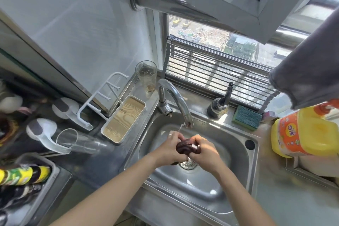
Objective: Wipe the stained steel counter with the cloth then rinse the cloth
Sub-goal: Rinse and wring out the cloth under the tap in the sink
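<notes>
A dark brown cloth (185, 146) is bunched into a tight wad over the steel sink (236, 154). My left hand (171, 147) grips its left side and my right hand (203, 149) grips its right side, both closed around it. The curved faucet (180, 103) ends just above my hands, and a thin stream of water (180, 126) falls from its spout towards my left fingers. The drain strainer (189, 163) lies directly below the cloth. The steel counter (286, 194) stretches to the right of the basin.
A yellow detergent bottle (304, 132) stands at the right, with a green sponge (246, 117) and a dark soap pump (219, 105) behind the sink. A plastic cup (146, 76), a white wood-bottomed tray (123, 118) and a clear jug (77, 140) sit left. A grey towel (308, 64) hangs upper right.
</notes>
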`<control>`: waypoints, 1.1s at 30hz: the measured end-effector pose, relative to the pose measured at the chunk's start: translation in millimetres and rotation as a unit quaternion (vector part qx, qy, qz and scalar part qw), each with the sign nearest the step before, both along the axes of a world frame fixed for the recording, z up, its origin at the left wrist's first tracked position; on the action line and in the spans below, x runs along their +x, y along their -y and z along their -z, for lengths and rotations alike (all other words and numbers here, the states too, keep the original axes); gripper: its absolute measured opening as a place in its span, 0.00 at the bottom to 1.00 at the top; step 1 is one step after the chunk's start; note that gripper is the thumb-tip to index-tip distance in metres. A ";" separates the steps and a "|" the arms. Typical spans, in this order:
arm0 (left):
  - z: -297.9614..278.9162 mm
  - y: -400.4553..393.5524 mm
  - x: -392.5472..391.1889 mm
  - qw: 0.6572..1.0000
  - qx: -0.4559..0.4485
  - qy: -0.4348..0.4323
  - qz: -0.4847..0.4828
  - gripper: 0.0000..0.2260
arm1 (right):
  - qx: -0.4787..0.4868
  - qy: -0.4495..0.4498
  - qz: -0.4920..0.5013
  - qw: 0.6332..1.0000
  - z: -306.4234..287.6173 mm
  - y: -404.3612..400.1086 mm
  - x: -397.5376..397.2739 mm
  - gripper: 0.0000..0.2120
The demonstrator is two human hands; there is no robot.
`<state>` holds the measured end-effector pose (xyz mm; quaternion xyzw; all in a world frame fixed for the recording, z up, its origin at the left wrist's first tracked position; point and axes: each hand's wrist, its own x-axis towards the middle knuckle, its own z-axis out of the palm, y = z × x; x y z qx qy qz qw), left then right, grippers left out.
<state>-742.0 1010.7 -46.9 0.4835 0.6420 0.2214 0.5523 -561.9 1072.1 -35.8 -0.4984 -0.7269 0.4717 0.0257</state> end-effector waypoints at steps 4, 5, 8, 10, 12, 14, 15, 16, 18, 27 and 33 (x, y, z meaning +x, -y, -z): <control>-1.6 5.2 -3.9 0.995 -0.024 0.098 0.024 0.32 | -0.203 -0.180 0.074 0.960 -16.5 6.6 3.7 0.12; -2.0 6.7 -1.3 0.991 -0.036 0.122 0.037 0.28 | -0.237 -0.221 0.084 0.942 -17.3 9.2 3.8 0.14; 1.3 12.0 8.0 0.982 -0.078 0.169 0.018 0.19 | -0.319 -0.308 0.131 0.887 -10.3 12.4 4.3 0.19; 4.0 14.7 11.7 0.981 -0.097 0.168 0.002 0.16 | -0.338 -0.319 0.172 0.868 -6.9 12.1 7.7 0.19; 6.8 15.7 10.9 0.981 -0.115 0.159 -0.012 0.12 | -0.320 -0.282 0.200 0.882 -3.4 13.1 14.3 0.16; 13.1 14.8 5.7 0.990 -0.106 0.095 -0.010 0.12 | -0.330 -0.253 0.200 0.887 1.3 15.1 24.2 0.17; 17.7 13.6 2.3 0.995 -0.087 0.042 0.008 0.11 | -0.350 -0.254 0.193 0.881 2.9 15.6 30.8 0.18; 21.0 11.9 -1.1 0.998 -0.051 -0.021 0.034 0.11 | -0.379 -0.264 0.186 0.867 3.4 14.8 38.1 0.21; 23.2 8.8 -6.1 0.988 0.057 -0.120 0.080 0.08 | -0.432 -0.301 0.186 0.829 1.8 10.2 50.7 0.25; 18.6 1.6 17.1 0.879 0.380 -0.213 0.193 0.11 | -0.680 -0.343 0.100 0.641 16.0 38.4 26.0 0.46; 26.8 8.2 3.7 0.821 0.294 -0.365 0.326 0.06 | -0.552 -0.062 -0.034 0.831 19.2 28.3 4.9 0.11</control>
